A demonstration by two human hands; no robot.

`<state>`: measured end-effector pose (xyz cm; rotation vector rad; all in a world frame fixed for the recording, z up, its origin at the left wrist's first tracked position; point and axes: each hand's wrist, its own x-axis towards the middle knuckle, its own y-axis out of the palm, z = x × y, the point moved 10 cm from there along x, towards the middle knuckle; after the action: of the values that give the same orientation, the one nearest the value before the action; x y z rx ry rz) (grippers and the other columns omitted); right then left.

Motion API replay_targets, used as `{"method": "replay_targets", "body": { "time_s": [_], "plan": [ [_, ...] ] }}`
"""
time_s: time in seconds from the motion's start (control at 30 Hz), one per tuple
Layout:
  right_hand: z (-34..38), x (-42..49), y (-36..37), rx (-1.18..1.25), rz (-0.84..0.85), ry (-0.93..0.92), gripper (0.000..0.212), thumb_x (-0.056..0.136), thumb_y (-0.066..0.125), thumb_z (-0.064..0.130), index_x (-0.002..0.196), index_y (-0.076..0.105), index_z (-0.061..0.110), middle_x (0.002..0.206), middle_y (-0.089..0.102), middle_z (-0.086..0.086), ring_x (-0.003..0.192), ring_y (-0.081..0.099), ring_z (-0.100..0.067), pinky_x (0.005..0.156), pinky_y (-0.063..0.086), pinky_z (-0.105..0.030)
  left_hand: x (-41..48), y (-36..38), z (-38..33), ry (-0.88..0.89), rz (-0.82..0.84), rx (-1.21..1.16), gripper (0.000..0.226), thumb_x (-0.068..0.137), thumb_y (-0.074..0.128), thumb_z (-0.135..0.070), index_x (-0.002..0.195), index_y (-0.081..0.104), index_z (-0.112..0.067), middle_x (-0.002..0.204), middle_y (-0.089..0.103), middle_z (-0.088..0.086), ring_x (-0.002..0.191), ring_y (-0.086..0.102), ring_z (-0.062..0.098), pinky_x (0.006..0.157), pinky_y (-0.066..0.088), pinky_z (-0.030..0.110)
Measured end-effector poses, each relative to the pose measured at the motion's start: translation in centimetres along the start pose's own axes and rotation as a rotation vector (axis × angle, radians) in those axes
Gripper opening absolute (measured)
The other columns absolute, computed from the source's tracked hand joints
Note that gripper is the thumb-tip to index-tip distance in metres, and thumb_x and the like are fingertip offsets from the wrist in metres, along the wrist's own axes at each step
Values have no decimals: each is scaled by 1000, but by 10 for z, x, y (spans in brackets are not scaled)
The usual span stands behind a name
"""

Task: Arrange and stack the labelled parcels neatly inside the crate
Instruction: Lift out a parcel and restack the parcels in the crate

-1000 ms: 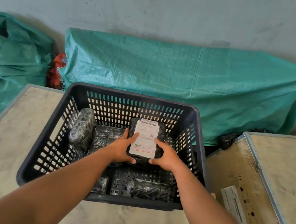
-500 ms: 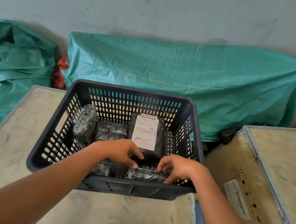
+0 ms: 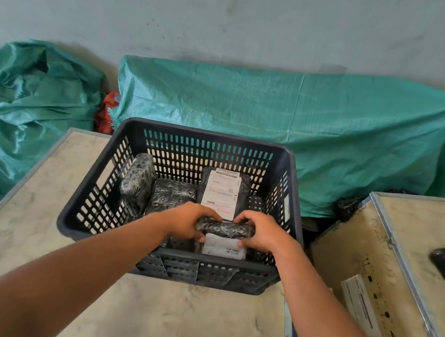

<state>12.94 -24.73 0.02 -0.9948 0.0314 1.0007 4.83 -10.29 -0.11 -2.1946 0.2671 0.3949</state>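
The black-wrapped parcel (image 3: 225, 228) sits low at the near wall of the crate (image 3: 206, 136), its long axis running left to right, with a white label (image 3: 224, 246) showing on the face turned toward the person. Each end is clasped by one grip: left hand (image 3: 188, 221) and right hand (image 3: 260, 232) curl closed over it, equally near. Open floor likely lies ahead, short of the labelled parcel (image 3: 222, 191) standing against the far wall.

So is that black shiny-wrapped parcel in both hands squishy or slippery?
The black plastic-wrapped parcel probably stays fairly firm: it spans left hand to right hand without sagging. The glossy wrap may be slippery, hence perhaps the two-handed grip.
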Motion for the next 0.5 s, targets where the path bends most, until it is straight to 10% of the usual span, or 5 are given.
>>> {"method": "replay_targets", "body": {
  "time_s": [0.23,0.5],
  "plan": [
    [22,-13,-31,287,-272,-197,35,95,71,24,114,63,52,127,58,21,119,57,-10,100,48,-35,-17,-39,9,-1,-293,-237,67,91,75,-14,145,48,-43,142,56,-6,129,54,18,106,47,35],
    [24,-36,-60,450,-489,-229,24,100,63,15,92,71,36,112,68,22,110,56,11,96,42,-23,-26,-48,-3,15,-397,-296,104,95,62,-50,153,-24,-48,144,56,2,116,59,12,107,44,40]
  ]
}}
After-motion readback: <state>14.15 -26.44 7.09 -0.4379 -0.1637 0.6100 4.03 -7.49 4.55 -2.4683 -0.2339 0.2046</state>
